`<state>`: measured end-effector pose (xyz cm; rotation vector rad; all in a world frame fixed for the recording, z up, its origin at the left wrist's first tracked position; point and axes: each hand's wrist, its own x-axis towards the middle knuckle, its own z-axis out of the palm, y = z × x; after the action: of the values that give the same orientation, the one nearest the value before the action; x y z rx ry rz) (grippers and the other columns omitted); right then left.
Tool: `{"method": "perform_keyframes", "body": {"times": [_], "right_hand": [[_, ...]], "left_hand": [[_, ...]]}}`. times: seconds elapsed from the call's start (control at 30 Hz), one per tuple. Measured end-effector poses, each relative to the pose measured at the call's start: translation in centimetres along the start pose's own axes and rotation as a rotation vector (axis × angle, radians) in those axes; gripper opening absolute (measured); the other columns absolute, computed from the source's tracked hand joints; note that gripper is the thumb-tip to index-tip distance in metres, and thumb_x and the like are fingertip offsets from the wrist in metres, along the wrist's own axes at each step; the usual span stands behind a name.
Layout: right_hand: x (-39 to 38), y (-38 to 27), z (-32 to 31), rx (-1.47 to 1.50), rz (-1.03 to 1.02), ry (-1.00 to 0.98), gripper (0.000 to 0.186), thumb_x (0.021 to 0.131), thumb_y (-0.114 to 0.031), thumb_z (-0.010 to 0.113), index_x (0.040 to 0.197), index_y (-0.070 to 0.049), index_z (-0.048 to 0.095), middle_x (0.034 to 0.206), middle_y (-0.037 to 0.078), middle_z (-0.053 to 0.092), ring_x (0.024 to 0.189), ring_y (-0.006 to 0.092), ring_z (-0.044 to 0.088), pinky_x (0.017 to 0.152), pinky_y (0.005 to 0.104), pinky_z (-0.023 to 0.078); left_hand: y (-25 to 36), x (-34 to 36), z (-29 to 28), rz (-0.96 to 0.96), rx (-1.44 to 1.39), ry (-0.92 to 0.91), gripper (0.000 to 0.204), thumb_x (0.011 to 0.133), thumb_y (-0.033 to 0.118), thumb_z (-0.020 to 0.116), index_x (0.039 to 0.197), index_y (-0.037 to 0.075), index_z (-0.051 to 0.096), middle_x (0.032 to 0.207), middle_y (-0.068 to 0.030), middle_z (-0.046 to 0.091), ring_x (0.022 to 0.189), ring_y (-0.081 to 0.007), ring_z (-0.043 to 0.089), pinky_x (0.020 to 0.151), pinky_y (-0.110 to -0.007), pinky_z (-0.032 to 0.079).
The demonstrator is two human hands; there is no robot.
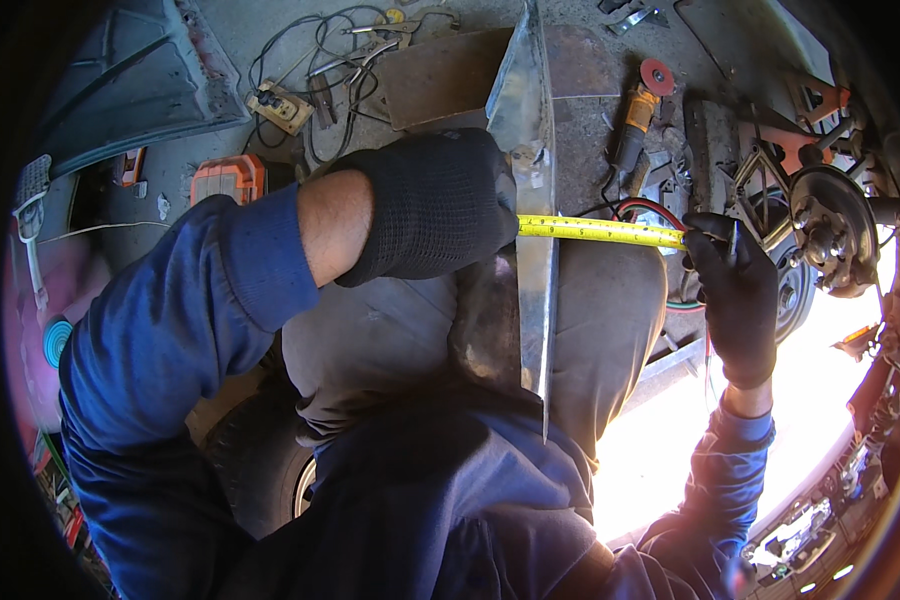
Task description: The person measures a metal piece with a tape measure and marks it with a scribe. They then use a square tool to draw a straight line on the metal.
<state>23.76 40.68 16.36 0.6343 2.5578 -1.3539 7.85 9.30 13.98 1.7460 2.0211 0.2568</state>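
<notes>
Tape (602, 231) crosswise, sloping rightward, left hand (445, 205) fisted on it, right hand (736, 290) pinching its end.

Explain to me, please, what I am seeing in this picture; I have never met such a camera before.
There is no machine here: a wide fisheye camera on a person's head looks down, so straight edges bend near the rim. The left hand and right hand are the wearer's own, both in dark gloves. Between them they hold a yellow measuring tape stretched out; its case is not visible. The tape crosses a long, shiny metal piece between the person's legs. On the floor ahead lie an angle grinder with a reddish disc and a socket box among dark cables.
</notes>
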Motion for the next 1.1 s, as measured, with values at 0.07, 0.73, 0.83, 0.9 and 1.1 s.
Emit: {"method": "perform_keyframes", "body": {"times": [0.07,0.73,0.83,0.9,1.1], "right_hand": [[0.0,0.1,0.1,0.008,-0.019,0.005,0.024,0.108,-0.011,0.070,0.129,0.000,0.074,0.101,0.002,0.076,0.088,0.0082,0.063,0.081,0.0257,0.051],[-0.2,0.2,0.3,0.001,-0.068,0.042,0.021,0.108,-0.013,0.072,0.125,-0.002,0.076,0.092,-0.001,0.069,0.079,0.0048,0.053,0.070,0.0241,0.043],[-0.3,0.0,0.2,-0.044,-0.052,0.039,0.023,0.108,-0.012,0.072,0.128,-0.001,0.075,0.095,0.000,0.071,0.080,0.0057,0.055,0.072,0.0243,0.045],[-0.3,-0.2,0.0,-0.069,-0.103,0.070,0.021,0.108,-0.016,0.073,0.123,-0.003,0.076,0.086,-0.001,0.066,0.074,0.0052,0.051,0.065,0.0252,0.041],[-0.4,-0.6,-0.1,-0.087,-0.064,0.070,0.021,0.107,-0.016,0.073,0.122,-0.001,0.076,0.085,0.000,0.065,0.074,0.0056,0.051,0.065,0.0254,0.041]], "left_hand": [[0.1,0.0,0.0,0.017,0.060,-0.010,0.023,0.101,0.019,0.072,0.111,0.001,0.084,0.099,-0.0186,0.081,0.077,-0.0291,0.077,0.079,-0.036,0.065],[0.7,0.1,-0.2,-0.047,0.023,-0.011,0.023,0.102,0.020,0.072,0.113,0.004,0.084,0.100,-0.0171,0.081,0.080,-0.0286,0.078,0.079,-0.035,0.065],[1.0,0.3,-0.4,-0.155,-0.067,-0.044,0.024,0.103,0.022,0.072,0.114,0.005,0.084,0.102,-0.0170,0.081,0.081,-0.0285,0.078,0.080,-0.036,0.065],[1.0,0.4,-0.5,-0.196,-0.098,-0.081,0.025,0.103,0.022,0.072,0.116,0.005,0.084,0.103,-0.0164,0.082,0.082,-0.0285,0.078,0.080,-0.037,0.065],[0.9,0.0,-0.3,-0.123,-0.028,-0.012,0.023,0.098,0.016,0.076,0.119,0.010,0.084,0.103,-0.0144,0.082,0.082,-0.0294,0.078,0.078,-0.039,0.063]]}}
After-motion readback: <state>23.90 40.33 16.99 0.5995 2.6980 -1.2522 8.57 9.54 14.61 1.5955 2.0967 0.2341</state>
